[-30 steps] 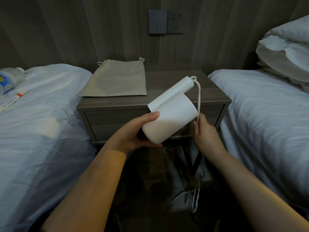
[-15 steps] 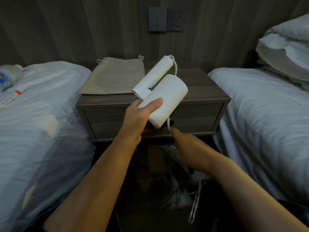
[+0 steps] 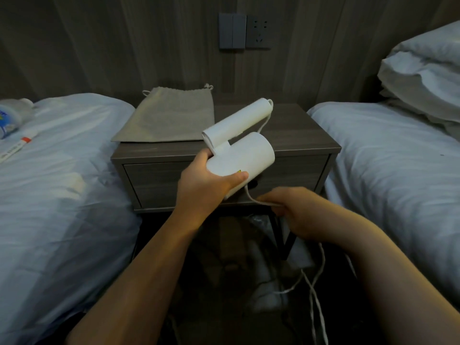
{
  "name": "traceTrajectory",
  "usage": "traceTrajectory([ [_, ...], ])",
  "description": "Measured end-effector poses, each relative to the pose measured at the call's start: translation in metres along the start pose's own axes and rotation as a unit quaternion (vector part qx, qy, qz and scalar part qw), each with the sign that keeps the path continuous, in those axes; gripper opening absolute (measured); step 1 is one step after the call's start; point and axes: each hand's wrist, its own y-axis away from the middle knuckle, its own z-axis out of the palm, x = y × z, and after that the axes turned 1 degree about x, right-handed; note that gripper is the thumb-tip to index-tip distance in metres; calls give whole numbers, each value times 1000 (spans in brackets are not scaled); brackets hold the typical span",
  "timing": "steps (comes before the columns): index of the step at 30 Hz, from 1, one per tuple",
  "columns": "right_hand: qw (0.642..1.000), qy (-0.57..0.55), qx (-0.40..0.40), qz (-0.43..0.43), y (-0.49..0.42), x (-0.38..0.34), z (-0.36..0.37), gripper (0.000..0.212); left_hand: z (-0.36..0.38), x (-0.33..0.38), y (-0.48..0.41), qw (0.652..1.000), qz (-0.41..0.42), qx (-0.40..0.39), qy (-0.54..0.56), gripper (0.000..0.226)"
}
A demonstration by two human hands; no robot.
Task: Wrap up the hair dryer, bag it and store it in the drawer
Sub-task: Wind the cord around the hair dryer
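Observation:
My left hand [image 3: 206,185] grips the barrel of a white hair dryer [image 3: 242,155] in front of the nightstand, its folded handle pointing up and right. The white cord [image 3: 251,196] leaves the handle tip, passes behind the barrel and comes out below it. My right hand [image 3: 293,210] pinches that cord just below and right of the dryer. The rest of the cord hangs down to the floor. A grey drawstring bag [image 3: 171,118] lies flat on the left half of the nightstand top. The drawer [image 3: 159,180] below is closed.
The dark wooden nightstand [image 3: 308,135] stands between two beds with white sheets, one bed [image 3: 57,175] at the left, the other bed [image 3: 390,165] at the right. A pillow [image 3: 423,70] lies at the far right. A bottle [image 3: 11,118] rests on the left bed. A wall socket [image 3: 258,32] is above.
The dryer has been turned in my left hand and sits slightly lower. My right hand has carried the cord from the dryer's right side to beneath the barrel.

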Motion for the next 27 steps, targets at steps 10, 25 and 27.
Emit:
traceTrajectory([
  [10,953,-19,302,-18,7,6,-13,11,4,-8,3,988,76,-90,-104,81],
  [25,979,-58,195,30,2,12,-14,12,2,-15,0,942,108,-220,-228,78],
  [27,986,-86,143,5,3,18,-16,12,-3,-16,-1,934,98,-261,-223,76],
])
